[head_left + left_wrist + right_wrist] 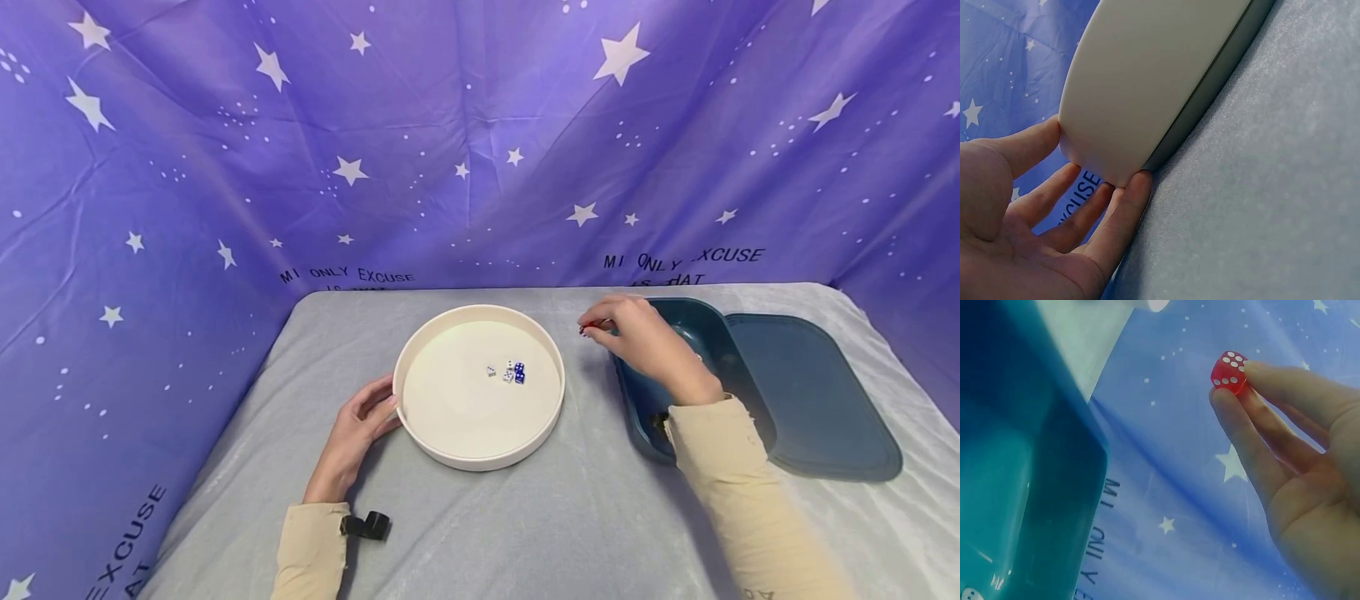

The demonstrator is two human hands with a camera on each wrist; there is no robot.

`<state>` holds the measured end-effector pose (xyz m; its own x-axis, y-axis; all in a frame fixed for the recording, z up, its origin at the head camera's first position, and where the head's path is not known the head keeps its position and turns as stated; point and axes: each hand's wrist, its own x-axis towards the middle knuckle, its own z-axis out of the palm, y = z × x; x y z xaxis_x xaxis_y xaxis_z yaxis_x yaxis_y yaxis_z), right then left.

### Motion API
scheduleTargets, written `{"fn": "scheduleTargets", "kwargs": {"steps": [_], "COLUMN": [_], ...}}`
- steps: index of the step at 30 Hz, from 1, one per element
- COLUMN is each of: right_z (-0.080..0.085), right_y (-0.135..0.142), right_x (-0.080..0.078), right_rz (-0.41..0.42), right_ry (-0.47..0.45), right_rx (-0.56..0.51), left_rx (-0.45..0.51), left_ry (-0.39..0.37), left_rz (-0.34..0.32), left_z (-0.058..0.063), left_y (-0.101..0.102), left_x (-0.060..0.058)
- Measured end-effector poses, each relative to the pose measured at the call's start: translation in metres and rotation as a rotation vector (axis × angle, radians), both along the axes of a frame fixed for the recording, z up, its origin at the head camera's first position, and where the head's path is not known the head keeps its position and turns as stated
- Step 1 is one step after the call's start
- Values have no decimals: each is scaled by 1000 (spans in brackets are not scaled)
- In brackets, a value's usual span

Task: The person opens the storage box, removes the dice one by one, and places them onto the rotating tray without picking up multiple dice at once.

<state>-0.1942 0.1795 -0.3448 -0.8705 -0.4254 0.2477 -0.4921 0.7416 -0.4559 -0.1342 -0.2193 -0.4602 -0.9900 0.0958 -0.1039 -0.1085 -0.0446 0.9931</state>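
Observation:
A round cream-white tray [480, 462] stands on the table, with three white dice [491, 371] and two blue dice [520, 377] on its floor. My left hand [363, 421] holds the tray's left side, thumb at the rim and fingertips along the wall down to the base in the left wrist view. Between thumb and fingertips, my right hand [633, 333] pinches a red die [1229, 372] with white pips. That hand is above the left edge of a dark teal box [637, 425], to the right of the tray.
A flat teal lid [817, 400] lies right of the box. Inside the box a white die [971, 594] shows at the corner of the right wrist view. Grey cloth [480, 533] covers the table. Purple star-printed curtains [465, 150] hang behind and at the sides.

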Motion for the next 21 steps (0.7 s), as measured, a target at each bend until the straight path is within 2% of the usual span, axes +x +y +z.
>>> {"fn": "scheduleTargets", "kwargs": {"steps": [1, 8, 14, 21], "right_z": [0, -4, -8, -18], "right_y": [-2, -16, -32, -46], "right_x": [0, 2, 4, 5], "right_rz": [3, 25, 49, 69], "right_ry": [-6, -30, -81, -46], "right_rx": [-5, -27, -35, -26], "left_rx": [0, -9, -9, 2], "left_ry": [2, -19, -24, -14], "left_rz": [-1, -16, -8, -23], "left_z": [0, 22, 22, 23], "left_y": [0, 5, 5, 6], "left_x": [0, 7, 7, 7]}}
